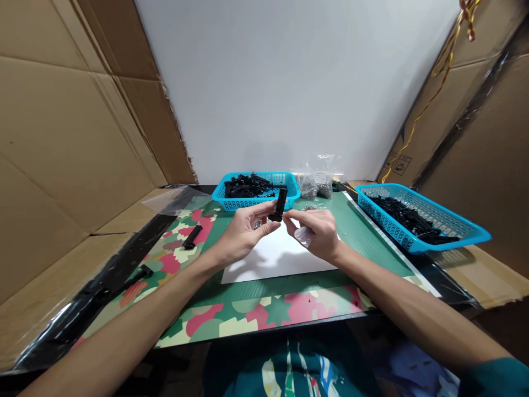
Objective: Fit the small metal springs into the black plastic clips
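Observation:
My left hand (243, 232) holds a black plastic part (280, 203) nearly upright between its thumb and fingers, above a white sheet (276, 259). Close to the part's lower end, the fingertips of my right hand (320, 234) are pinched together; whatever they grip is too small to make out. A translucent white scrap (303, 236) shows against my right palm. Behind my hands, small shiny metal pieces (309, 208) are partly hidden.
A blue basket (256, 203) of black parts stands behind my hands, another blue basket (454, 227) at the right. Bags of metal pieces (324, 186) are at the back. Two loose black parts (192, 237) lie left. Cardboard walls (53, 132) flank the table.

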Demonstrator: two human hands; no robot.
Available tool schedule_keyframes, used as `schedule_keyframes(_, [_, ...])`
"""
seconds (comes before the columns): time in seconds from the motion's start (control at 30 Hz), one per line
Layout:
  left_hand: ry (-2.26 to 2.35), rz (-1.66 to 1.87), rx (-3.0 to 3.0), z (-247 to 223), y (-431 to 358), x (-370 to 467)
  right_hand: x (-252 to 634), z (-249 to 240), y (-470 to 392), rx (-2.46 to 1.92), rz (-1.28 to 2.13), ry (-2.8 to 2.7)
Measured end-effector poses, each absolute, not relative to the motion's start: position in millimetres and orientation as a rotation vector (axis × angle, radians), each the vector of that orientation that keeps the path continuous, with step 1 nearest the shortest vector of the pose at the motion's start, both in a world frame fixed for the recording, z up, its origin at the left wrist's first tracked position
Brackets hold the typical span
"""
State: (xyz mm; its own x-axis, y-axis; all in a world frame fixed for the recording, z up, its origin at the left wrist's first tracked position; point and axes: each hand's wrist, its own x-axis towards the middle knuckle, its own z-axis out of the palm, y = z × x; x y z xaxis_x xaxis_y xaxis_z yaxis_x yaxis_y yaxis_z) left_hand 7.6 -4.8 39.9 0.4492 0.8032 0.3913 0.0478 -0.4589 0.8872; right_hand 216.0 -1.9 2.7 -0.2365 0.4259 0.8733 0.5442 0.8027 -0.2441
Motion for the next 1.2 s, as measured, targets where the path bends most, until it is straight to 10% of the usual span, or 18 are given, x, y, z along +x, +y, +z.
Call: schedule_keyframes(1.2, [0.627,0.905,1.956,22,12,7,217,8,8,-0.763,0.218,-1.807])
